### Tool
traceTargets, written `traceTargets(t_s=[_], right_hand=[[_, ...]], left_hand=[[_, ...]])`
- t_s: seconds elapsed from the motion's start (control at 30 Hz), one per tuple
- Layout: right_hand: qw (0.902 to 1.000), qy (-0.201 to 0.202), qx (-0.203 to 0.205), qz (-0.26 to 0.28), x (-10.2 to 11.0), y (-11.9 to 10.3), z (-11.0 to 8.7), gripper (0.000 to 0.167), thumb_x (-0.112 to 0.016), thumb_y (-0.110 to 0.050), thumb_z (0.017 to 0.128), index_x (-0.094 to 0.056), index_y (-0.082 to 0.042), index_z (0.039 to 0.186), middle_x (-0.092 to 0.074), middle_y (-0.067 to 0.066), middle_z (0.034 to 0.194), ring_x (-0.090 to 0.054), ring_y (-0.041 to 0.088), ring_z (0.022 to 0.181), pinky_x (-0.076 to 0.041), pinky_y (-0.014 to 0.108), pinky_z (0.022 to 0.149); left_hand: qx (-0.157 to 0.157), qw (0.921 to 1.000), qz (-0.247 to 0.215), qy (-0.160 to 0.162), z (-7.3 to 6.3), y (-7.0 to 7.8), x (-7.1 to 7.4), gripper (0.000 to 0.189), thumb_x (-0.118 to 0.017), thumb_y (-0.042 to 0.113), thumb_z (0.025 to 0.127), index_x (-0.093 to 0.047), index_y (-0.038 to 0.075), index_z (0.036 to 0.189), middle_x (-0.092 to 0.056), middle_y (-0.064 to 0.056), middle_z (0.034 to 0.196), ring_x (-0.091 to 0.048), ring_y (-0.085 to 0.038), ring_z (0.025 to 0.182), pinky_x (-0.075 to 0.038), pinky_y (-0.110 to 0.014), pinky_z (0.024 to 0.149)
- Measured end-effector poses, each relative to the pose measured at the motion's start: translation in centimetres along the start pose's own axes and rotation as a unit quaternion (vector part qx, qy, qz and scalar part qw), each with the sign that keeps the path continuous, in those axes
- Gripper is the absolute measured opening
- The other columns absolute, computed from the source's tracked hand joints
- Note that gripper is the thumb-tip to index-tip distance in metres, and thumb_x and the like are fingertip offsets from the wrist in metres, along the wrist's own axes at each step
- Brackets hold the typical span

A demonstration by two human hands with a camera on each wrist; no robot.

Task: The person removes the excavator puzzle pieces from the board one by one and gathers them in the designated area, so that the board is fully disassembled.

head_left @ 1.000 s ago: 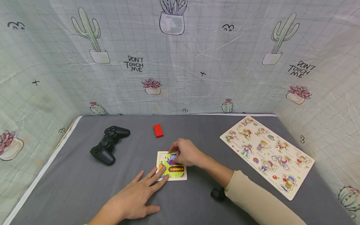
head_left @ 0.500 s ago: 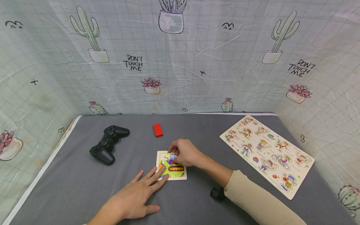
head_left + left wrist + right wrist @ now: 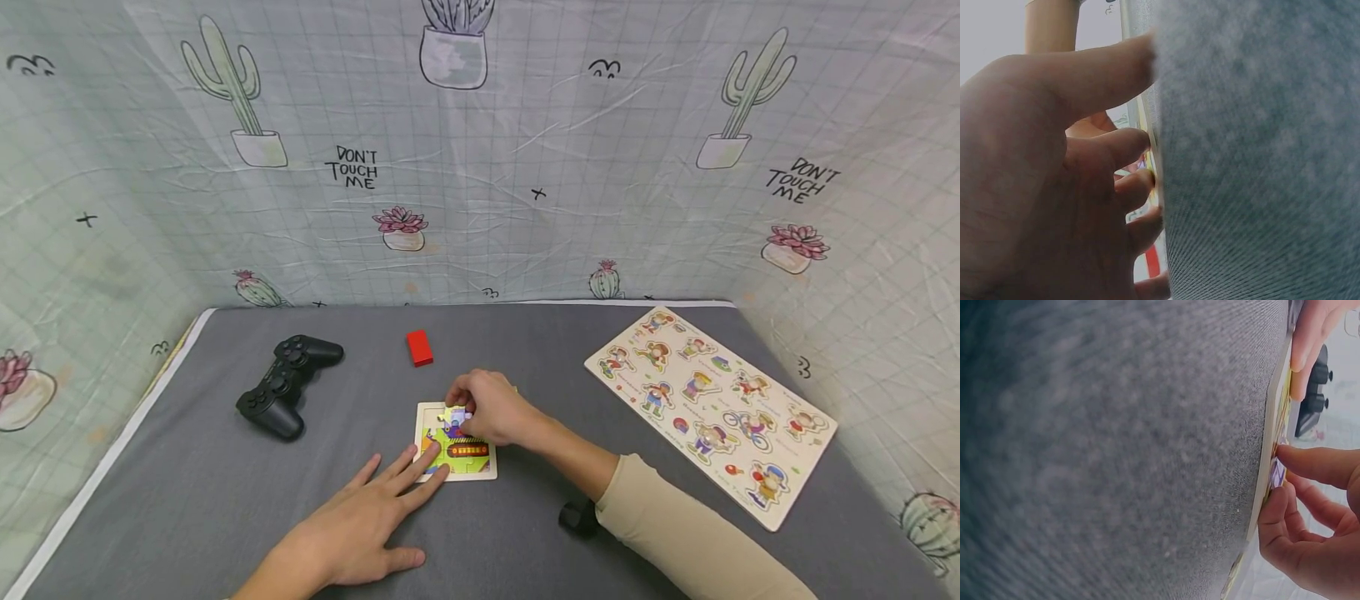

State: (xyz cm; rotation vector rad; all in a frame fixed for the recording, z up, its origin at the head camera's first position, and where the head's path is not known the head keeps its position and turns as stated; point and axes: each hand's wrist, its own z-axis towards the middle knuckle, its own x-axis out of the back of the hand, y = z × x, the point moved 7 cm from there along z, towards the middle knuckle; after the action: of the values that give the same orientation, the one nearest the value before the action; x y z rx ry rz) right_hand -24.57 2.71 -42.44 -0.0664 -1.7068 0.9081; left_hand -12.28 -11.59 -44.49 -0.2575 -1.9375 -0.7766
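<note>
A small square jigsaw puzzle [image 3: 471,473] in a pale frame lies on the grey cloth, with a digger-like vehicle on green. My left hand [image 3: 367,517] is spread flat, its fingertips resting on the puzzle's left and lower-left part. With thumb and fingers, my right hand [image 3: 495,408] pinches a puzzle piece [image 3: 1278,473] with purple on it at the top of the puzzle. In the head view this piece looks pale and tilted, and the hand covers the puzzle's upper right corner. The left wrist view shows the left fingers [image 3: 1138,190] at the frame's edge.
A black game controller [image 3: 288,387] lies to the left, and a red block [image 3: 420,348] behind the puzzle. A large wooden picture board [image 3: 708,417] takes up the right side. A small black object [image 3: 577,518] sits by the right sleeve. Patterned cloth walls [image 3: 480,208] enclose the table.
The piece under my right fingers has tilted and now looks paler, its outline clearer. A bit of yellow now shows behind the right hand. My left hand stays put.
</note>
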Motion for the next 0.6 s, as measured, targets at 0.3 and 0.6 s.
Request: traceTargets(t_s=[0.3, 0.6], right_hand=[[1.0, 0.002, 0.007, -0.002, 0.13, -0.09, 0.03, 0.024, -0.084, -0.001, 0.082, -0.076, -0.009, 0.103, -0.066, 0.002, 0.093, -0.056, 0.012, 0.081, -0.051, 0.024, 0.072], [0.9997, 0.009, 0.019, -0.011, 0.22, -0.35, 0.17, 0.025, -0.084, 0.001, 0.079, -0.076, -0.009, 0.1, -0.068, 0.003, 0.09, -0.057, 0.011, 0.079, -0.05, 0.024, 0.071]], left_hand=[[-0.002, 1.0, 0.008, 0.005, -0.11, 0.05, 0.1, 0.092, -0.073, 0.055, 0.091, -0.029, 0.028, 0.166, -0.007, 0.007, 0.177, -0.014, -0.029, 0.163, -0.019, -0.068, 0.125], [0.001, 1.0, 0.008, 0.0, -0.06, 0.07, 0.03, 0.091, -0.073, 0.055, 0.091, -0.028, 0.029, 0.166, -0.008, 0.007, 0.177, -0.013, -0.028, 0.163, -0.019, -0.068, 0.125]])
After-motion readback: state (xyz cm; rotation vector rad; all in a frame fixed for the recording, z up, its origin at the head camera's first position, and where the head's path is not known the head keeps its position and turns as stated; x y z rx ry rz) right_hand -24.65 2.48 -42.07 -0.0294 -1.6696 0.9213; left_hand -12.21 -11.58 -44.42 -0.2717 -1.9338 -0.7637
